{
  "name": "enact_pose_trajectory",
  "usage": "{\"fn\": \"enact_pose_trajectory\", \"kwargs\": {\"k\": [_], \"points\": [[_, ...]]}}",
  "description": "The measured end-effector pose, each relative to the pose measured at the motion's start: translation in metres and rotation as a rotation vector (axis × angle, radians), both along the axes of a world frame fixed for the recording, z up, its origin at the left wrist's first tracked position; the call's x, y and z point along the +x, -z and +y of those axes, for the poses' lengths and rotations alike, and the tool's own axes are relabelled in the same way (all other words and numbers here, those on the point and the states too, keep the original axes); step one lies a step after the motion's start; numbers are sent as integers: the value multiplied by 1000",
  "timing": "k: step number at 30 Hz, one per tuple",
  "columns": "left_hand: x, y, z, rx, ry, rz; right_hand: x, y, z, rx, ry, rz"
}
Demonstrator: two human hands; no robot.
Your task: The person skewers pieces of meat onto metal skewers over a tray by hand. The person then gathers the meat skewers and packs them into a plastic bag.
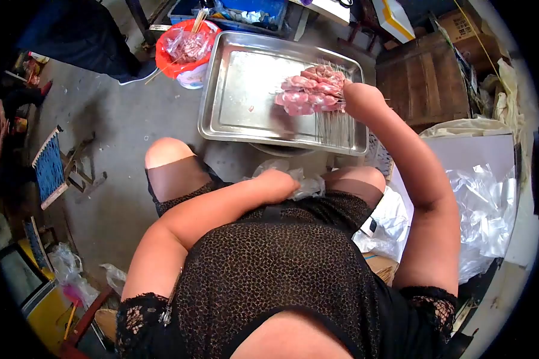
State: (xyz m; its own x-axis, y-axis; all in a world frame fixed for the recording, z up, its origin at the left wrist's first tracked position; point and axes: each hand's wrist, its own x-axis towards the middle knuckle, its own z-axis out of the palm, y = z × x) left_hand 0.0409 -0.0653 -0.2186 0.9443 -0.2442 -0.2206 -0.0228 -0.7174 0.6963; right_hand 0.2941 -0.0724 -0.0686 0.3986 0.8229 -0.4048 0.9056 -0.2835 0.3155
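A large metal tray point(233, 90) stands in front of my knees. Several skewers of pink meat point(308, 93) are at its right side, their thin sticks pointing right and toward me. My right hand point(363, 100) is closed around the stick ends beside the meat, over the tray's right edge. In my lap, my left hand point(279, 184) has its fingers closed on a clear plastic bag point(310, 186), which spreads out on both sides of the hand.
A red-lined bucket point(185, 51) with meat and sticks touches the tray's left side. Behind it is a blue crate point(239, 13). A wooden box point(422, 84) and plastic bags point(482, 209) lie right. Left are a small blue stool point(51, 167) and other people's legs.
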Motion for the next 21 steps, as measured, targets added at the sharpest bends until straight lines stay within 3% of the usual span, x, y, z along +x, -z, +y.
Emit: {"fn": "enact_pose_trajectory", "kwargs": {"k": [3,7,10,12,14,18,21], "points": [[1,-1,1,18,31,-4,7,14,-7,113,26,-105],[-1,-4,0,46,37,10,5,12,-12,-38,46,-104],[-2,-3,-1,65,50,13,13,27,-24,5,3,-125],[-4,-2,-1,34,7,10,22,38,-35,237,-136,-135],[-4,0,-1,38,4,17,26,40,-38,169,-86,-102],[-2,-12,1,65,28,73,29,24,-29,167,-79,-141],[-1,-17,1,58,31,70,2,-25,-8,248,-324,-359]]}}
